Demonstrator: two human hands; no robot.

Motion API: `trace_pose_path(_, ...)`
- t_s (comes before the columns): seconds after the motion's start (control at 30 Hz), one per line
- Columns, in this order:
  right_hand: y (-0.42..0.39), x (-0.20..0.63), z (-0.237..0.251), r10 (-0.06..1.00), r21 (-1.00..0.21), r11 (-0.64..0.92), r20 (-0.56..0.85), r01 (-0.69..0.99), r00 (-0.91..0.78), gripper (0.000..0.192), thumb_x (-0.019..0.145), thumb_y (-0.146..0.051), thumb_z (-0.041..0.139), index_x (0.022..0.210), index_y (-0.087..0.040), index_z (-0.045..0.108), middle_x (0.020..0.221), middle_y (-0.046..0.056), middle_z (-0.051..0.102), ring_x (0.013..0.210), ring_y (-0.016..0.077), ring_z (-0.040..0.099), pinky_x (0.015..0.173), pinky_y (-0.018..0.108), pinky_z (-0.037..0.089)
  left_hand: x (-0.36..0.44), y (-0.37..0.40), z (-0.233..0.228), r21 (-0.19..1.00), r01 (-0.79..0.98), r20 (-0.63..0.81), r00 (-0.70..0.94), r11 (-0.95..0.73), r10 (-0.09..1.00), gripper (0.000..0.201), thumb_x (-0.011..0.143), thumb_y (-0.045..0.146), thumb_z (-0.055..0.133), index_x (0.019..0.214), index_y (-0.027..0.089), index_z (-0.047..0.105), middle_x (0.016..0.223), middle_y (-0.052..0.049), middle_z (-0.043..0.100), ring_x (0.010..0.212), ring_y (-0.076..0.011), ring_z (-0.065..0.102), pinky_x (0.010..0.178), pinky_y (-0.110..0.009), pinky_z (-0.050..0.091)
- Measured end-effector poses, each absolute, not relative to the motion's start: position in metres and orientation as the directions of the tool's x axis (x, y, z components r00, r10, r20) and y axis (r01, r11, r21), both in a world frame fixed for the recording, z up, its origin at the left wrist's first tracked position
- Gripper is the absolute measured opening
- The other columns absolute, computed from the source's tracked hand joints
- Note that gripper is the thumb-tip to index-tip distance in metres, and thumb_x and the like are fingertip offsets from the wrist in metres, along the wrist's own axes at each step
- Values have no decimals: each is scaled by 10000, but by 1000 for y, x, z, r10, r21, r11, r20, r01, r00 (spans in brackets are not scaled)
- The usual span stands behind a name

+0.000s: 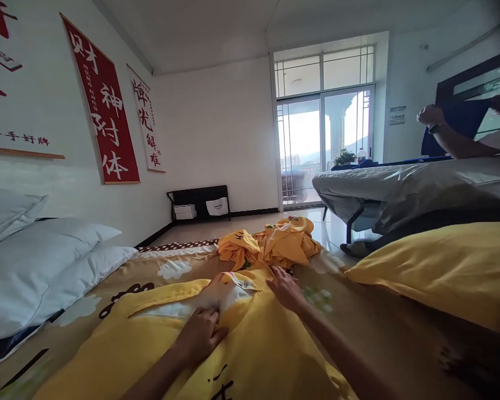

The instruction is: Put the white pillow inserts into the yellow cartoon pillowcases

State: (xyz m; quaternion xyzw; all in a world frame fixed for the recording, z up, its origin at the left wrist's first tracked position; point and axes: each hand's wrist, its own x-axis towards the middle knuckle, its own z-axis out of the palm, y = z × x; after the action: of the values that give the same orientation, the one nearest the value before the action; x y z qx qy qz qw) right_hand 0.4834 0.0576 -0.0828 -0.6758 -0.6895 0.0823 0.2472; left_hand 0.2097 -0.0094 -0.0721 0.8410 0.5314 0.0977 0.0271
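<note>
A yellow pillowcase (150, 339) lies spread on the bed in front of me. White pillow (166, 310) shows through its long opening. My left hand (202, 333) has its fingers curled at the lower edge of that opening, gripping the yellow cloth. At the far right end of the pillowcase rests my right hand (286, 288), palm down with the fingers stretched out over the fabric. Just beyond it is a crumpled heap of orange-yellow printed cloth (289, 241).
White pillows (45, 272) are stacked at the left, and a plump yellow pillow (445, 269) lies at the right. Past the bed, another person's arm (454, 139) shows above a grey-covered table (400, 180). A low black rack (200, 201) stands by the wall.
</note>
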Motion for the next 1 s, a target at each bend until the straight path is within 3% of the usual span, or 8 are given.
trace_pose_path(0.13, 8, 450, -119, 832, -401, 544, 369, 737, -414, 532, 956, -439, 346, 1452, -248, 378, 1509, 63, 359, 1397, 227, 305, 1142, 414, 234, 209, -7, -55, 271, 871, 167, 376, -410, 911, 253, 838, 389, 491, 867, 167, 608, 941, -86, 677, 894, -234, 609, 783, -312, 435)
trace_pose_path(0.33, -14, 458, -137, 813, -430, 576, 395, 695, -428, 518, 979, -443, 289, 1423, -218, 431, 1487, 75, 388, 1383, 223, 336, 1142, 441, 240, 184, -18, -43, 184, 861, 257, 424, -474, 869, 274, 773, 329, 569, 993, 175, 625, 1302, -135, 562, 1234, -308, 467, 1036, -434, 316)
trace_pose_path(0.43, -11, 472, -122, 784, -366, 612, 397, 701, -477, 470, 974, -382, 320, 1381, -217, 487, 1451, 71, 447, 1349, 206, 392, 1125, 401, 262, 173, -21, -40, 157, 858, 314, 426, -489, 849, 173, 755, 307, 582, 877, 189, 617, 1249, -105, 585, 1200, -293, 480, 1016, -435, 317)
trace_pose_path(0.57, -4, 464, -91, 859, -328, 486, 351, 810, -373, 344, 899, -227, 395, 1046, -172, 702, 1088, 109, 703, 1054, 219, 623, 989, 375, 384, 176, -23, -29, 156, 873, 173, 435, -461, 883, 124, 817, 286, 490, 741, 193, 522, 812, -42, 634, 790, -191, 580, 716, -283, 401)
trace_pose_path(0.73, -15, 414, -52, 744, -234, 634, 446, 737, -498, 606, 745, -322, 664, 1323, -216, 520, 1309, 81, 582, 1209, 218, 501, 1051, 351, 320, 192, -37, -14, 155, 849, 135, 488, -504, 863, 113, 850, 285, 452, 799, 204, 512, 786, -32, 640, 730, -182, 564, 640, -256, 353)
trace_pose_path(0.8, -24, 398, -47, 721, -168, 673, 365, 721, -588, 467, 745, -390, 687, 1176, -222, 627, 1121, 43, 668, 1062, 200, 574, 999, 321, 355, 193, -47, -8, 174, 849, 102, 488, -498, 867, 142, 833, 323, 470, 782, 201, 524, 749, -22, 618, 697, -171, 537, 610, -252, 331)
trace_pose_path(0.9, -34, 393, -54, 744, -114, 657, 261, 746, -615, 202, 763, -381, 677, 798, -183, 705, 743, 9, 660, 775, 169, 589, 843, 298, 409, 189, -61, 1, 180, 894, -104, 432, -410, 896, 308, 752, 496, 551, 701, 193, 525, 660, -2, 536, 620, -158, 477, 541, -252, 279)
trace_pose_path(1.0, -40, 408, -67, 731, -118, 682, 162, 722, -663, 202, 731, -389, 687, 708, -188, 684, 646, -5, 604, 651, 142, 523, 683, 265, 408, 180, -70, 6, 191, 926, -375, 377, -327, 847, 463, 696, 627, 554, 572, 189, 466, 562, 22, 408, 536, -130, 392, 497, -250, 244)
